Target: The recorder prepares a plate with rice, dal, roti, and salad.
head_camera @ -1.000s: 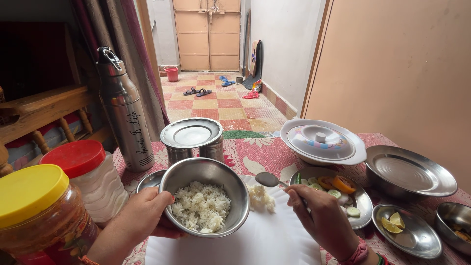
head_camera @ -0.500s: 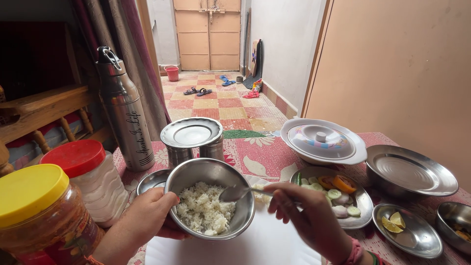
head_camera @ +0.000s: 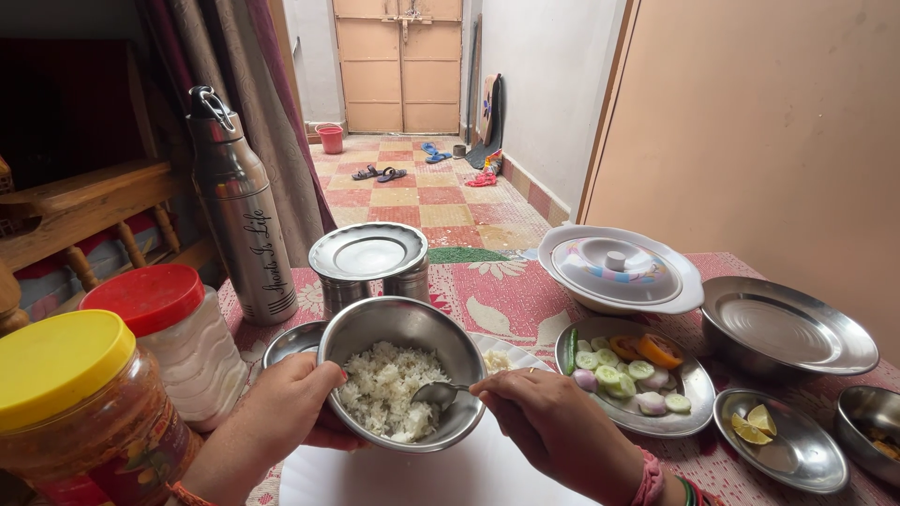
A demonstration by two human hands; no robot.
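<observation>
— Hands, what are they doing?
— Left hand [head_camera: 286, 403] grips the steel bowl [head_camera: 403, 370] of rice [head_camera: 386, 386] above the white plate [head_camera: 469, 473]; right hand [head_camera: 553, 426] grips a spoon [head_camera: 439, 394] dipped into the rice.

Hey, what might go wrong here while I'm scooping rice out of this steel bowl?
The steel bowl is tilted over the white plate, held only by your left hand, so rice may slide out. The spoon in your right hand could drop grains on the tablecloth.

Glossy steel bowl [head_camera: 405, 330], shiny metal spoon [head_camera: 434, 393], matt white plastic plate [head_camera: 469, 473].
</observation>
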